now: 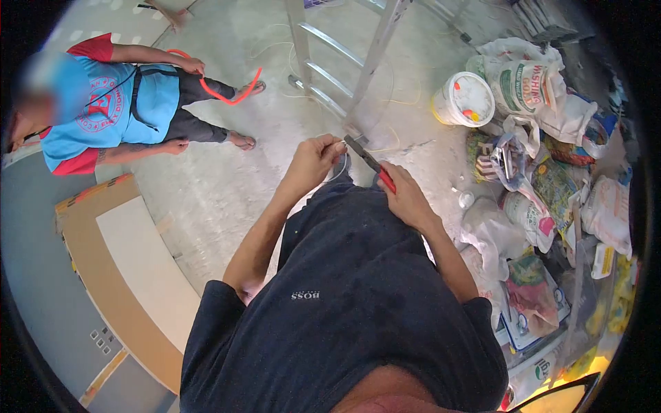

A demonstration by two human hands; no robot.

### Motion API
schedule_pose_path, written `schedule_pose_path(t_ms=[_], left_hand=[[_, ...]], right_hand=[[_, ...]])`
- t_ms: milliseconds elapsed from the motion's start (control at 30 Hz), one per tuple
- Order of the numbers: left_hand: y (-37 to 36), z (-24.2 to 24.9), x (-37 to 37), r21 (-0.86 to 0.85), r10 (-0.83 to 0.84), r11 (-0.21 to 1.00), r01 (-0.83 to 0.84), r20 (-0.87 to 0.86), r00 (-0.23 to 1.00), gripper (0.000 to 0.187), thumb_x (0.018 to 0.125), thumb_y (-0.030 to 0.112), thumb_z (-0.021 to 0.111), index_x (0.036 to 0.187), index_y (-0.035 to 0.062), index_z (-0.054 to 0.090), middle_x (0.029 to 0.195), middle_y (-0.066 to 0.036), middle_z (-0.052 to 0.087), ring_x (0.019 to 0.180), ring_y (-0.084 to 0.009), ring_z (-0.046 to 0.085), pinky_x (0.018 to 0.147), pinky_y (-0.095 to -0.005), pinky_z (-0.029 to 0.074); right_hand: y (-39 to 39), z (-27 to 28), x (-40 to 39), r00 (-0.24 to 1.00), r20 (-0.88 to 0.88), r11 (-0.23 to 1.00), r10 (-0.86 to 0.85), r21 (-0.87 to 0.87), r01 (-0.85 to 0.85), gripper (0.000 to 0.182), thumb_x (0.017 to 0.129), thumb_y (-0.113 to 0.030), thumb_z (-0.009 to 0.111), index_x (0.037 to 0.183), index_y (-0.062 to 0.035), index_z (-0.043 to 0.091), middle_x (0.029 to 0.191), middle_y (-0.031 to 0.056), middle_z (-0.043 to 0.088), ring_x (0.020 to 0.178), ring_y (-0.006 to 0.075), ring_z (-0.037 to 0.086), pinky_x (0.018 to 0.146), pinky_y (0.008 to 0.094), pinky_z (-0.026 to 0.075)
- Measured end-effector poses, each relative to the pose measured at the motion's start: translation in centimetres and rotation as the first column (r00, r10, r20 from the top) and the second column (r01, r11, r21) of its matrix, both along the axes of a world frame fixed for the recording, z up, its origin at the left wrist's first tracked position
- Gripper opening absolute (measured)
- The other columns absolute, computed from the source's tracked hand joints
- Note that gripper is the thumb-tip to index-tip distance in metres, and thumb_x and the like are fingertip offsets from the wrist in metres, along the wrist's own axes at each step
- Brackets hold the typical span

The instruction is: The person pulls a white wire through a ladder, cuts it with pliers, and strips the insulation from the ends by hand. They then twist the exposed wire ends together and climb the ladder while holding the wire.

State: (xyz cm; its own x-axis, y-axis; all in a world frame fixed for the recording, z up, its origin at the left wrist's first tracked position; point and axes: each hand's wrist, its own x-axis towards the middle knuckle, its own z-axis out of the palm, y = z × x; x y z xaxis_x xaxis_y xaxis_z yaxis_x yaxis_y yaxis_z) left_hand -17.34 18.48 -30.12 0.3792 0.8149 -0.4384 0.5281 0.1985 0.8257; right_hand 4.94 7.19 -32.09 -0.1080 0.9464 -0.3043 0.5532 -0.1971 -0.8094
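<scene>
Red-handled pliers (pixel 372 162) are in my right hand (pixel 407 195), its fingers wrapped round the handles. The dark jaws of the pliers point up and to the left, towards my left hand (pixel 314 160). That hand is closed in a pinch on a thin white wire (pixel 342 167), which curves down below the fingers. The wire's upper end is close to the tip of the jaws; whether the jaws touch it is too small to tell.
An aluminium ladder (pixel 330 76) stands ahead. A co-worker (pixel 127 103) at the left holds an orange-red tube (pixel 231 102). At the right are a white bucket (pixel 463 100) and piled bags (pixel 527 86). Boards (pixel 131 268) lie at the lower left.
</scene>
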Motion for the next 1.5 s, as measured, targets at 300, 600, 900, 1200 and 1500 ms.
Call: schedule_pose_path(t_ms=[300,600,900,1200,1500], left_hand=[[-0.1,4.8,-0.9,-0.196,0.012,0.980,0.044,0.277,0.961,0.026,0.100,0.024,0.059,0.094,0.0008,0.069,0.067,0.002,0.056,0.061,-0.0063,0.047,0.059,-0.0235,0.038],[-1.3,7.6,-1.4,-0.275,-0.045,0.953,0.127,0.288,0.957,0.025,0.101,0.021,0.058,0.090,0.0012,0.070,0.066,0.002,0.057,0.062,-0.0077,0.047,0.059,-0.0235,0.039],[-2.6,7.5,-2.3,-0.346,0.026,0.932,0.103,0.349,0.937,0.025,0.100,0.021,0.059,0.090,0.0010,0.070,0.067,0.002,0.058,0.063,-0.0075,0.049,0.060,-0.0222,0.039],[-3.4,7.8,-2.3,-0.358,0.016,0.924,0.134,0.385,0.923,0.029,0.101,0.027,0.058,0.095,0.0009,0.068,0.067,0.002,0.058,0.062,-0.0069,0.047,0.057,-0.0225,0.036],[-4.3,8.0,-2.0,-0.319,-0.001,0.940,0.122,0.354,0.935,0.030,0.102,0.026,0.056,0.098,-0.0002,0.070,0.064,0.002,0.055,0.060,-0.0073,0.046,0.057,-0.0235,0.036]], right_hand=[[1.9,-3.7,0.3,0.959,-0.246,0.958,0.140,0.277,-0.069,0.063,0.088,0.001,0.062,0.146,-0.0105,0.039,0.139,0.0180,0.045,0.128,0.0361,0.046,0.109,0.0414,0.037],[3.5,-3.8,-0.7,0.956,-0.143,0.852,0.255,0.501,-0.152,0.077,0.079,0.006,0.068,0.148,-0.0125,0.039,0.138,0.0161,0.044,0.127,0.0366,0.045,0.108,0.0413,0.040],[3.3,-3.6,-0.3,0.952,-0.099,0.807,0.290,0.560,-0.187,0.083,0.072,0.013,0.067,0.146,-0.0143,0.041,0.137,0.0146,0.044,0.127,0.0371,0.045,0.108,0.0432,0.041],[3.5,-3.6,0.0,0.953,-0.060,0.784,0.297,0.585,-0.207,0.078,0.068,0.013,0.064,0.138,-0.0136,0.047,0.131,0.0136,0.052,0.122,0.0356,0.049,0.106,0.0427,0.043],[3.3,-5.0,0.3,0.951,-0.114,0.765,0.288,0.625,-0.157,0.068,0.069,0.011,0.066,0.131,-0.0136,0.052,0.128,0.0129,0.055,0.124,0.0356,0.050,0.107,0.0441,0.041]])
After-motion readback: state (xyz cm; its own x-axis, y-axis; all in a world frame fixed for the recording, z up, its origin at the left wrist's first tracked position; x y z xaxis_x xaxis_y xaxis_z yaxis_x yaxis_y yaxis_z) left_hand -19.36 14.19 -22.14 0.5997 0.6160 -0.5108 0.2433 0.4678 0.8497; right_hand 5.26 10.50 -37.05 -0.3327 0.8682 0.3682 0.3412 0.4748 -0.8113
